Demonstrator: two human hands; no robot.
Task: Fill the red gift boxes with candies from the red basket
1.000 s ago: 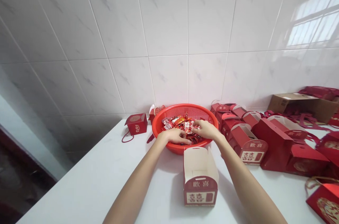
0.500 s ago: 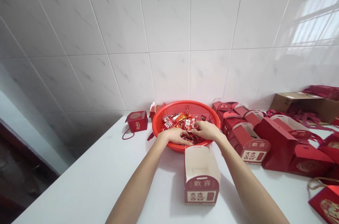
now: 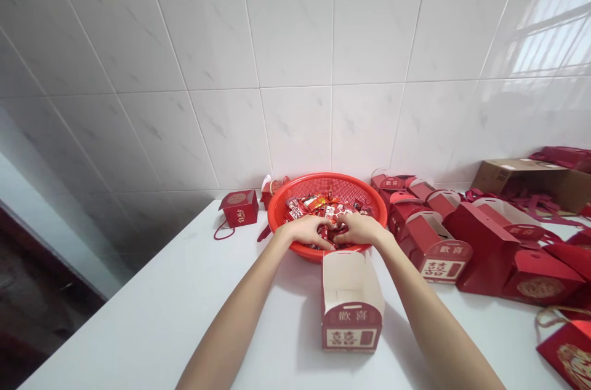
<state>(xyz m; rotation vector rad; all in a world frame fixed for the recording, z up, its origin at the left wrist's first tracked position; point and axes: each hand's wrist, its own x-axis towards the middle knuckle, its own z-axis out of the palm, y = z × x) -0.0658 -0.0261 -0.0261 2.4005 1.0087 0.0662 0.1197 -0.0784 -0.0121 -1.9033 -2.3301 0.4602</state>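
A red plastic colander basket [image 3: 376,208] holds a heap of wrapped candies [image 3: 316,202], mostly red. Both hands reach into its near side. My left hand [image 3: 307,230] is curved among the candies, its thumb and fingers apart. Opposite it, my right hand [image 3: 360,228] faces inward in the same curved shape, with candies between the two. I see no candy firmly gripped; the fingertips are partly sunk in the heap. Just in front of the basket, between my forearms, stands an open-topped red and white gift box [image 3: 352,316] with Chinese characters, showing its pale inside.
A small dark red box [image 3: 239,207] with a cord handle sits left of the basket. Many red gift boxes [image 3: 434,248] crowd the right side. Behind them lies an open cardboard carton [image 3: 508,178] with red ribbons. A tiled wall [image 3: 295,119] bounds the white table [image 3: 184,291].
My hands have drawn a little closer together over the candies, thumbs and fingers now facing each other. The gift box stays in place.
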